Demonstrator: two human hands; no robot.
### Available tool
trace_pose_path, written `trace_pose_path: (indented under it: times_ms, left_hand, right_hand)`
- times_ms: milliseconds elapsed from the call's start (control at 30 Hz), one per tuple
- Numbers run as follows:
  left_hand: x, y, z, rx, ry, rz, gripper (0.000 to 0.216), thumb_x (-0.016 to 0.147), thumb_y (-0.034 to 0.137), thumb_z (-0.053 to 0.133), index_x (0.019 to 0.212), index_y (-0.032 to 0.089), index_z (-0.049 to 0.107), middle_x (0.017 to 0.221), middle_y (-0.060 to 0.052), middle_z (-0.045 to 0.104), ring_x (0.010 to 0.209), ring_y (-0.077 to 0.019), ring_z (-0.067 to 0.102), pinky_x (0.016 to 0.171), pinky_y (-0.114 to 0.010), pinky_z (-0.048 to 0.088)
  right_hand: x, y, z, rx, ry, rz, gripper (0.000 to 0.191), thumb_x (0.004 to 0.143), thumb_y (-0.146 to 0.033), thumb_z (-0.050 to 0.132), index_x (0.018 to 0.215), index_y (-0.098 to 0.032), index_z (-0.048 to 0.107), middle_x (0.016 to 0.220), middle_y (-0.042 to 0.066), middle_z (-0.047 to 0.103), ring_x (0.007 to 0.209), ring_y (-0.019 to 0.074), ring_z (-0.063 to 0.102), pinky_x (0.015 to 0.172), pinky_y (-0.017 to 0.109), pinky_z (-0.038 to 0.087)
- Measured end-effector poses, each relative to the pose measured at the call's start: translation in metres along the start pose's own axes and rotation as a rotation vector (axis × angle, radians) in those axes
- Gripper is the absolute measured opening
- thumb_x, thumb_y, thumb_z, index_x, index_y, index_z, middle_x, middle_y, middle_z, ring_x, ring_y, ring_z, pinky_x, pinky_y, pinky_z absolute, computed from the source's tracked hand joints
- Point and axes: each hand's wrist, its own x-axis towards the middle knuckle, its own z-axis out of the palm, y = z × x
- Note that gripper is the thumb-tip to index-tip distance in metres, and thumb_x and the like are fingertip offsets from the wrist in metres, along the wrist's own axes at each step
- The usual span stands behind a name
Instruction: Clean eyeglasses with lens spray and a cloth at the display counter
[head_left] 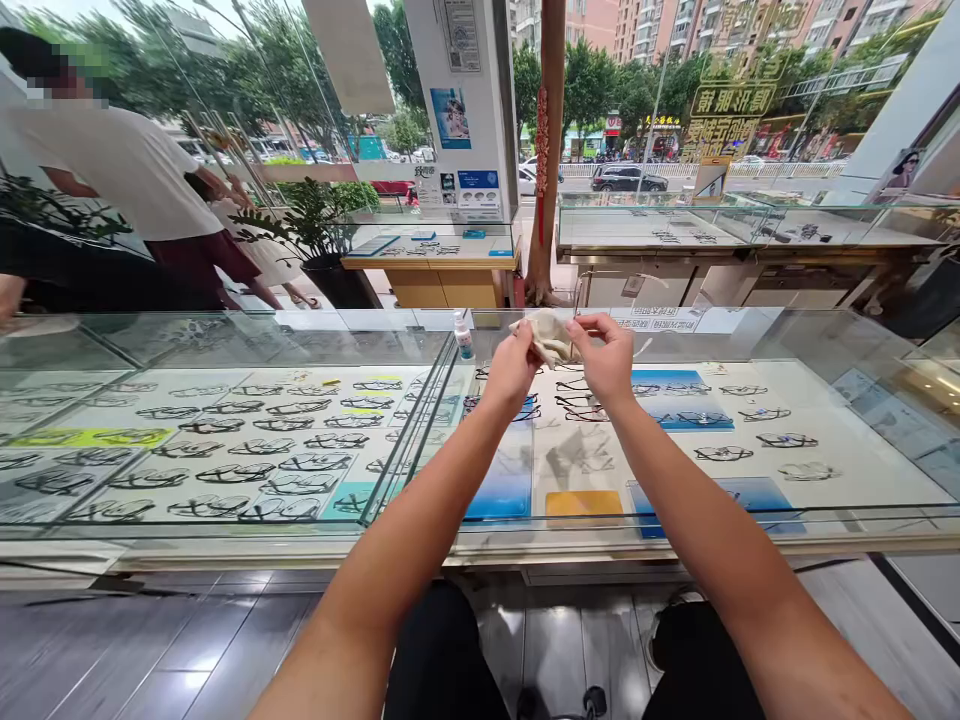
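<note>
Over the glass counter, my left hand is closed on a crumpled beige cleaning cloth. My right hand pinches at the cloth's right edge, its fingers bent. Beside it shows a thin, pale curved end, which looks like the temple tip of a pair of eyeglasses; the rest is hidden by the cloth and fingers. A small white spray bottle stands on the counter just left of my left hand.
The glass display counter holds many eyeglass frames, blue mats and a yellow card. More showcases line the window. A potted plant stands beyond the counter. At the far left is a person in a white shirt.
</note>
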Motion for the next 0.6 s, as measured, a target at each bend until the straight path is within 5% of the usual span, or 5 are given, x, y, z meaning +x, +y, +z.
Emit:
trace_pose_path:
  times_ms: [300, 500, 600]
  left_hand:
    - [-0.016, -0.024, 0.005, 0.376, -0.300, 0.124, 0.066, 0.097, 0.087, 0.062, 0.083, 0.022, 0.064, 0.078, -0.002, 0.060, 0.078, -0.0186, 0.056, 0.078, -0.033, 0.050]
    - [-0.027, -0.012, 0.012, 0.522, -0.360, 0.190, 0.074, 0.094, 0.093, 0.058, 0.091, 0.020, 0.070, 0.082, -0.003, 0.064, 0.076, -0.0189, 0.054, 0.074, -0.033, 0.048]
    - [-0.034, -0.006, 0.016, 0.573, -0.377, 0.236, 0.068, 0.100, 0.084, 0.058, 0.102, 0.020, 0.080, 0.092, -0.007, 0.074, 0.087, -0.0227, 0.065, 0.087, -0.034, 0.054]
  right_hand:
    - [-0.013, -0.006, 0.006, -0.183, 0.190, -0.159, 0.021, 0.102, -0.041, 0.070, 0.088, -0.026, 0.075, 0.093, 0.005, 0.078, 0.097, 0.0265, 0.067, 0.098, 0.045, 0.053]
    - [-0.011, -0.011, 0.002, -0.133, 0.219, -0.106, 0.020, 0.101, -0.042, 0.072, 0.088, -0.027, 0.074, 0.094, 0.005, 0.075, 0.099, 0.0266, 0.063, 0.100, 0.044, 0.052]
    - [-0.007, -0.013, -0.003, -0.090, 0.226, -0.076, 0.020, 0.100, -0.044, 0.074, 0.087, -0.029, 0.072, 0.095, 0.005, 0.075, 0.102, 0.0276, 0.063, 0.106, 0.046, 0.050]
